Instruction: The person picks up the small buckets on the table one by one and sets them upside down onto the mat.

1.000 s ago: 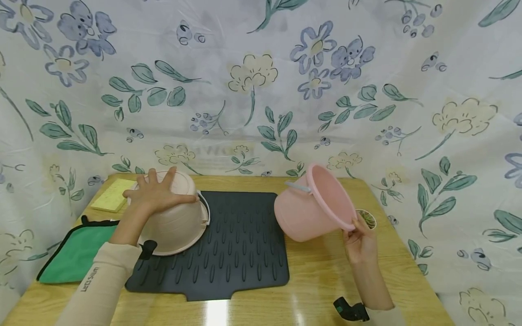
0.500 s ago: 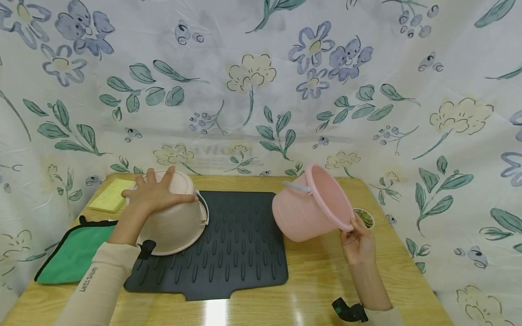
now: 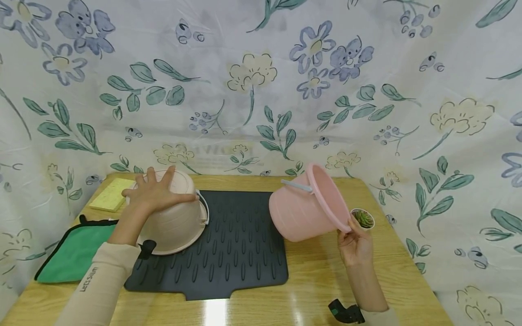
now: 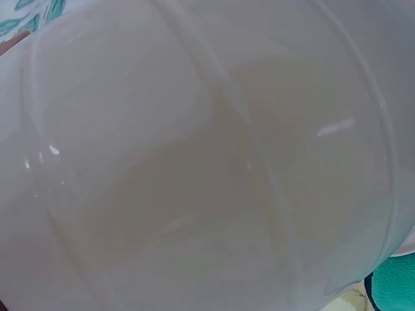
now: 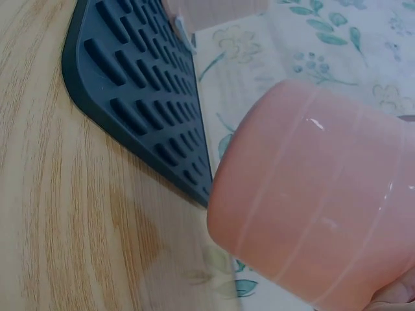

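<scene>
A cream-white bucket (image 3: pixel 173 231) stands upside down on the left of the dark ribbed mat (image 3: pixel 240 244), its handle lying at the right side. My left hand (image 3: pixel 157 192) rests across its upturned base, fingers and thumb spread. The bucket's pale wall (image 4: pixel 214 155) fills the left wrist view. On the right, my right hand (image 3: pixel 356 242) pinches the rim of a pink bucket (image 3: pixel 295 213), held tilted with its mouth to the upper right. A grey-white handle (image 3: pixel 297 185) crosses its side. In the right wrist view the pink bucket (image 5: pixel 311 188) is above the table, beside the mat (image 5: pixel 142 84).
A green cloth (image 3: pixel 79 253) with black edging lies left of the mat, a yellow sponge-like pad (image 3: pixel 111 194) behind it. A small potted succulent (image 3: pixel 362 219) is just beyond my right hand. A flowered curtain (image 3: pixel 261 90) hangs behind the wooden table (image 3: pixel 318 280).
My right hand and the pink bucket have shifted slightly left, uncovering more of the succulent. The left hand and the white bucket stay put.
</scene>
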`<control>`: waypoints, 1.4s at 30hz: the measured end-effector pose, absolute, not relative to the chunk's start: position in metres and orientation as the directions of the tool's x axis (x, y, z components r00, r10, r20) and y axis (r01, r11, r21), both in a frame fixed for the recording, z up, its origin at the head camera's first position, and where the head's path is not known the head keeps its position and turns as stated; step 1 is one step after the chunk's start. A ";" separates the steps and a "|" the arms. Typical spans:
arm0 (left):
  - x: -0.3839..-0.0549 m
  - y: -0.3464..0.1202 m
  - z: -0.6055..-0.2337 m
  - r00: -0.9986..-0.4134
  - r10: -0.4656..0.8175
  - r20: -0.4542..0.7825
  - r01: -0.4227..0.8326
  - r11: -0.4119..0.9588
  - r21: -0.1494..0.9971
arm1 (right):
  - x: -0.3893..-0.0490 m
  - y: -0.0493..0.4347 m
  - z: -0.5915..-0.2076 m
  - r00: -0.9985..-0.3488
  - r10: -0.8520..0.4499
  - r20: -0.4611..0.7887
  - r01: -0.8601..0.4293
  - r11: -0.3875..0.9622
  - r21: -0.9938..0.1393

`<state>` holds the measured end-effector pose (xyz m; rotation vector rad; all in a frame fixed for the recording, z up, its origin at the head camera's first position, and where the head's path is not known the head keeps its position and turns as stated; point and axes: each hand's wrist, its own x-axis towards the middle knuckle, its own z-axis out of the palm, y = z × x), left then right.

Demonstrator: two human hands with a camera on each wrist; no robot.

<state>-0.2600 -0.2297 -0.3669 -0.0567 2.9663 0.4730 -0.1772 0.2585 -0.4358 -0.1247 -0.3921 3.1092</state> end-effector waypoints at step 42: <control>-0.218 -0.214 -0.384 -0.878 0.058 0.475 0.310 0.824 0.474 | -0.165 0.233 -0.450 -0.997 -0.066 -0.037 0.071 -0.985 -0.157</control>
